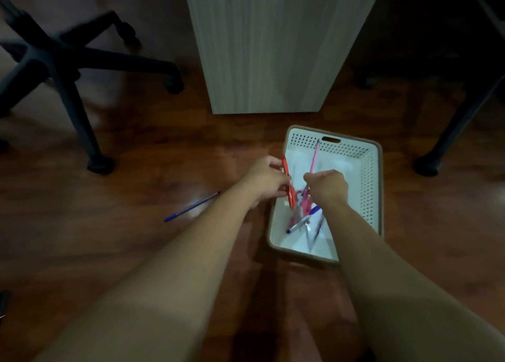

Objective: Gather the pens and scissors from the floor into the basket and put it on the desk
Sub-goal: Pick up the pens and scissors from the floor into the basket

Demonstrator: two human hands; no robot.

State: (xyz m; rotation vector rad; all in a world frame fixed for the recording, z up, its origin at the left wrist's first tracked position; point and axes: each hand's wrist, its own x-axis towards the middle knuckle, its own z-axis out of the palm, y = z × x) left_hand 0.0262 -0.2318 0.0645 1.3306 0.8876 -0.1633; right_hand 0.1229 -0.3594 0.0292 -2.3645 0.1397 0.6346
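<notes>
Left hand [266, 180] pinching orange pen [288, 186]; right hand [326, 188] pinching pink pen [313, 159], both over basket [375, 186] on floor. Scissors possibly inside, too dim. Risk: blue pen [191, 207] behind left forearm, easily overlooked.

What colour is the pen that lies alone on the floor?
Blue, with a dark tip; the pen shows in the head view.

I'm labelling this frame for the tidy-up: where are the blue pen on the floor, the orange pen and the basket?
blue pen [191, 207], head view, middle of its barrel.
orange pen [290, 199], head view, lower barrel below the left hand.
basket [369, 181], head view, perforated right wall.
</notes>
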